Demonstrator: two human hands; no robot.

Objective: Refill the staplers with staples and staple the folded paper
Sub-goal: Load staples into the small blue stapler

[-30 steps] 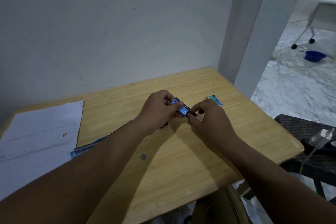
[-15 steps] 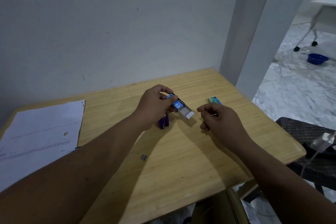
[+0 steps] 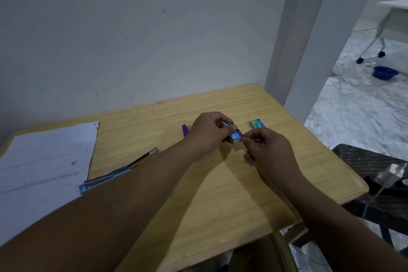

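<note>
My left hand (image 3: 207, 132) grips a small blue staple box (image 3: 234, 137) just above the wooden table (image 3: 220, 194). The fingertips of my right hand (image 3: 268, 150) pinch the box's right end; what is between them is hidden. A purple stapler (image 3: 185, 130) lies on the table behind my left hand, mostly covered by it. A green staple box (image 3: 257, 123) lies beyond my right hand. White paper (image 3: 44, 161) lies at the table's left. A long blue and metal stapler (image 3: 123, 171) lies open beside the paper, partly under my left forearm.
The table stands against a white wall, with a pillar (image 3: 304, 51) at its far right corner. A dark woven chair (image 3: 371, 161) stands off the table's right edge. On the floor beyond is a blue bowl (image 3: 385, 72).
Half a second ago the box's white inner tray stuck out and my right hand was apart from it. Now my right hand is back at the box's end and the tray no longer shows.
</note>
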